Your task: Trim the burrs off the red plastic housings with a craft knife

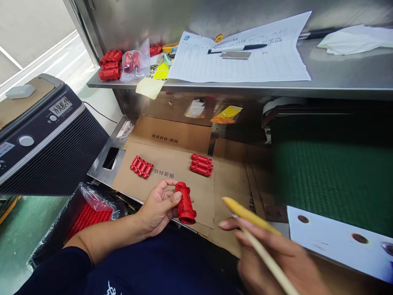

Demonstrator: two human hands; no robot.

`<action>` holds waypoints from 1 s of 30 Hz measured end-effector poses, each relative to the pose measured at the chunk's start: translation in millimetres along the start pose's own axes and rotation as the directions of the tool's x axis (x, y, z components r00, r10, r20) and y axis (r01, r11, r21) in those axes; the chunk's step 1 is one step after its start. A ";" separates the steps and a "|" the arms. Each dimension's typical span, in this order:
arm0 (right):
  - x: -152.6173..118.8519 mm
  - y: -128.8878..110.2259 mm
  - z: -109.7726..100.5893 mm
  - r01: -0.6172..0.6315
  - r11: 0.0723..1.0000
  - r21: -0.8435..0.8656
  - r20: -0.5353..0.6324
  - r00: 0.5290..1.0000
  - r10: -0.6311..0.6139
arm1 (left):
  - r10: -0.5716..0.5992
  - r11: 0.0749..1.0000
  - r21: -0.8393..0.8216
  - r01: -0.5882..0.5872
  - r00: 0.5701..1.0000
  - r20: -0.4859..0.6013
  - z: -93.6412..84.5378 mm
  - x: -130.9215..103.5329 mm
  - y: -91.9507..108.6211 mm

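Note:
My left hand (164,207) is closed round a red plastic tube-shaped part (185,204), thumb across its side and one open end facing me. To its right, apart from the part, my right hand (270,250) is blurred by motion. It grips a thin pale stick-like tool (266,257), whose tip is too smeared to make out. A yellow finger cover (250,215) sits on its index finger. Beyond my left hand, a row of several red parts (141,166) lies on the cardboard (172,162), and a stack of red parts (201,164) lies farther right.
A phone (111,158) lies left of the cardboard. Below left stands a black-lined bin (118,207) of red parts. The steel shelf (276,88) carries papers (208,61), a pen (238,48) and red parts (109,65). A green belt (334,180) runs at right. A cooling unit (55,143) stands left.

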State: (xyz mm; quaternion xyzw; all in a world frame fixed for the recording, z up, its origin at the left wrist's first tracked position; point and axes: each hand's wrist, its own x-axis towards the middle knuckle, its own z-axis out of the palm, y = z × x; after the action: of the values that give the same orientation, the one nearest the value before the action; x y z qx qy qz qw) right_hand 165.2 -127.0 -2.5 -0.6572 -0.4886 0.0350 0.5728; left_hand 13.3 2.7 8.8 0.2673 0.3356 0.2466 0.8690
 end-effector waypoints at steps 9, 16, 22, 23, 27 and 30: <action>10.2 -17.5 11.0 0.232 0.972 -0.037 0.182 0.958 -0.222 | 0.252 0.937 0.223 -0.268 0.963 0.100 -2.2 -3.6 -8.4; 13.3 -16.2 17.2 0.338 0.941 0.026 0.156 0.928 -0.338 | 0.307 0.908 0.253 -0.335 0.940 0.147 -1.4 -5.3 -8.8; 13.5 -16.4 13.9 0.295 0.955 0.028 0.166 0.941 -0.295 | 0.288 0.909 0.256 -0.328 0.941 0.180 -4.8 -2.7 -8.8; 13.3 -17.0 13.8 0.289 0.957 0.024 0.166 0.943 -0.289 | 0.281 0.912 0.256 -0.320 0.943 0.180 -5.3 -2.3 -8.9; 12.6 -21.2 15.5 0.313 0.950 -0.014 0.151 0.940 -0.307 | 0.293 0.916 0.230 -0.328 0.940 0.176 -5.1 -1.6 -10.8; 11.8 -21.9 16.9 0.334 0.942 -0.020 0.125 0.936 -0.329 | 0.307 0.919 0.207 -0.336 0.938 0.161 -3.9 -1.6 -12.1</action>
State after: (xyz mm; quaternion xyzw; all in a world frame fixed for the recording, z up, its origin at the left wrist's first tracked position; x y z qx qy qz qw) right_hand 147.9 -109.7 15.1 -0.5739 -0.6263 -0.0328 0.5266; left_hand 12.5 -6.0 -0.5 0.4332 0.2583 0.3280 0.7987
